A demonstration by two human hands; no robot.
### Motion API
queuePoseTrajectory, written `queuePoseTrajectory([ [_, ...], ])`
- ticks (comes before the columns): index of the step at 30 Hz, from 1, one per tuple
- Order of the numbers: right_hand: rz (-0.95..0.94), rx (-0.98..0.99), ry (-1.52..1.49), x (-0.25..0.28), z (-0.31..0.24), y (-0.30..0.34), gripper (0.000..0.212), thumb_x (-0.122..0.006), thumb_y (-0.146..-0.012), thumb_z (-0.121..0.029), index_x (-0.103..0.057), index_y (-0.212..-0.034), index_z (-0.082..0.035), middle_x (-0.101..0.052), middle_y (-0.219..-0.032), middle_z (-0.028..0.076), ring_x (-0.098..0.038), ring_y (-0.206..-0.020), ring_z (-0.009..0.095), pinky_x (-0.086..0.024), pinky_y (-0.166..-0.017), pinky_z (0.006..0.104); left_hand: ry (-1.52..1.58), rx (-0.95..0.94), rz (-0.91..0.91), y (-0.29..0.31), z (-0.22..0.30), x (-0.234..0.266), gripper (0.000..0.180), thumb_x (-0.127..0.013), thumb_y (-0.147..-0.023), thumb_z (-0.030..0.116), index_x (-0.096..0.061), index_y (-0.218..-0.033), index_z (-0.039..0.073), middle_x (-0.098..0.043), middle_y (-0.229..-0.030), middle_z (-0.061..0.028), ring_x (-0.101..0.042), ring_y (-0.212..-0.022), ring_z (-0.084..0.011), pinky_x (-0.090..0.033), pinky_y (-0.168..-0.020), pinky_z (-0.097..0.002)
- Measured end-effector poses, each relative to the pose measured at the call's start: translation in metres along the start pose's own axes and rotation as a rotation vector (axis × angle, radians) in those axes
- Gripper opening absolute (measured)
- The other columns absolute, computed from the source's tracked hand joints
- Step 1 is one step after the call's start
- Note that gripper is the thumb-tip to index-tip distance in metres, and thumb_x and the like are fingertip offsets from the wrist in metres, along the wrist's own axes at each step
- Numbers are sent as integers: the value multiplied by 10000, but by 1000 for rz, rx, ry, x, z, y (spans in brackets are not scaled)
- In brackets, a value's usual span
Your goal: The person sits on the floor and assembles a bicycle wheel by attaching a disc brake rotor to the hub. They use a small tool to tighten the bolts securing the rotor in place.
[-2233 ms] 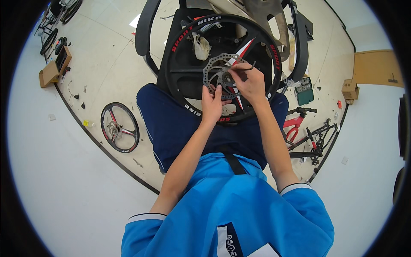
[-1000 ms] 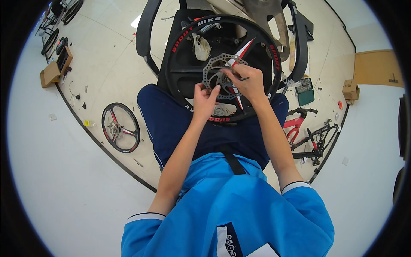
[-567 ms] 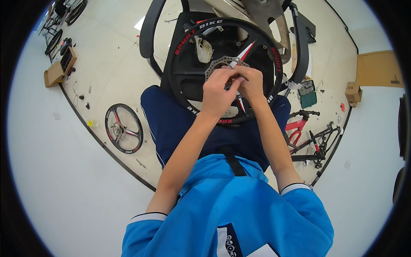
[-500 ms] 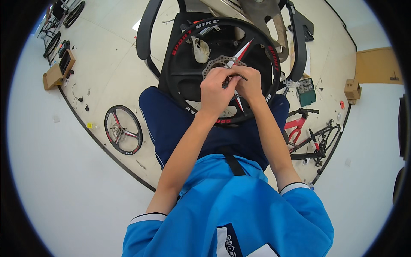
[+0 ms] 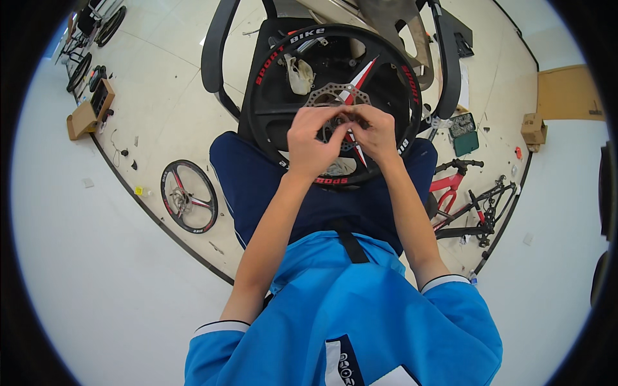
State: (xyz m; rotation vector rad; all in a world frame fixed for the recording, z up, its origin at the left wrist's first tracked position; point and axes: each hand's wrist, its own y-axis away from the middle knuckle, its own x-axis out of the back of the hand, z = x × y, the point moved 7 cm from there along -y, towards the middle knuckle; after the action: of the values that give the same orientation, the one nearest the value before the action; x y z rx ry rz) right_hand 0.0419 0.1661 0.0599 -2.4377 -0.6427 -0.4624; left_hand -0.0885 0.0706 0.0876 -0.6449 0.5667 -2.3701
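Note:
A black three-spoke bicycle wheel [image 5: 410, 80] with red and white markings lies across a chair seat and my thighs. At its hub is a perforated metal brake disc [image 5: 327, 94]. My left hand [image 5: 311, 140] and my right hand [image 5: 376, 133] meet over this hub, with fingers curled and thumbs almost touching. Both look closed on something small at the hub. Their own fingers cover it, so its kind does not show. Under the wheel, a crumpled pale glove or cloth [image 5: 300, 76] lies on the black seat.
Chair armrests [image 5: 212, 61] flank the wheel. Beyond it stands a beige metal part [image 5: 415, 45]. Another wheel [image 5: 188, 196] lies on the floor at left. To the right are a bicycle frame [image 5: 458, 199], a green tool case [image 5: 465, 143] and a cardboard box [image 5: 532, 129].
A thin dark rod that stuck out between my fingers no longer shows. My left hand has shifted slightly left and opened its curl, baring more of the hub.

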Motion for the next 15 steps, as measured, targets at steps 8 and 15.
queuePoseTrajectory([
  [8,65,-53,35,-3,-1,-3,206,-857,-804,-37,-667,-853,27,-703,-836,89,-652,-680,146,-549,-641,278,-60,549,237,74,-81,2,375,-767,-933,178,-597,-1207,-14,-653,-939,-51,-569,-745,-103,-451,-630,-243],
  [15,70,-97,28,-5,4,-5,225,-862,-802,-62,-655,-842,13,-664,-781,76,-610,-636,123,-505,-598,268,336,774,110,91,-109,-26,216,-675,-1017,163,-593,-1106,-17,-640,-786,-9,-555,-653,-49,-444,-583,-216],
])
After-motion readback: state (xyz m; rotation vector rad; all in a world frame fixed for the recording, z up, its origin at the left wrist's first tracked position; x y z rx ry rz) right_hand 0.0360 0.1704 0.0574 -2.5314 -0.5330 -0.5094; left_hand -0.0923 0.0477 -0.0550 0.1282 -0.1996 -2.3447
